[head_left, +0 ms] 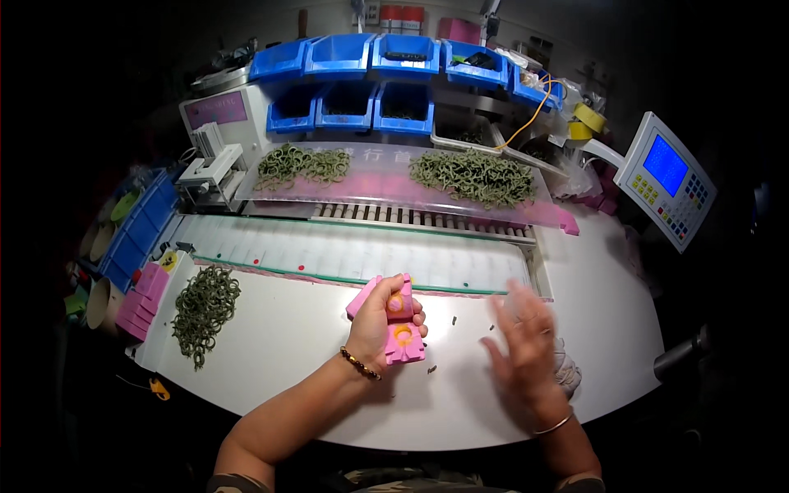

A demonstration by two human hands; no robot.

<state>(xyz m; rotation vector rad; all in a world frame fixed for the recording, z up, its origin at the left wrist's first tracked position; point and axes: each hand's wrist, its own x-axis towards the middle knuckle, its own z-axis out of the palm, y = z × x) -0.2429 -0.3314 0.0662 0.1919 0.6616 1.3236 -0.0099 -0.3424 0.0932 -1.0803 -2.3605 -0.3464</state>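
My left hand (382, 316), with a beaded bracelet at its wrist, is closed around a pink block (403, 352) with notched edges. The block looks to be in two or more parts and has round orange-yellow marked hollows facing up. My right hand (526, 345) is raised over the table to the right, blurred by motion. Its fingers are stretched and apart, with nothing seen in them. Below and beside it lies a bundle of grey cloth (567, 371), partly hidden by the hand. Several small dark bits (431, 370) are scattered on the white table (304, 361).
Grey-green ring-shaped pieces (205, 312) lie heaped at left, and more piles (477, 177) rest on a clear raised sheet. A pale conveyor belt (370, 255) crosses behind my hands. Blue bins (337, 53) stand at the back; a control panel (666, 177) juts in at right.
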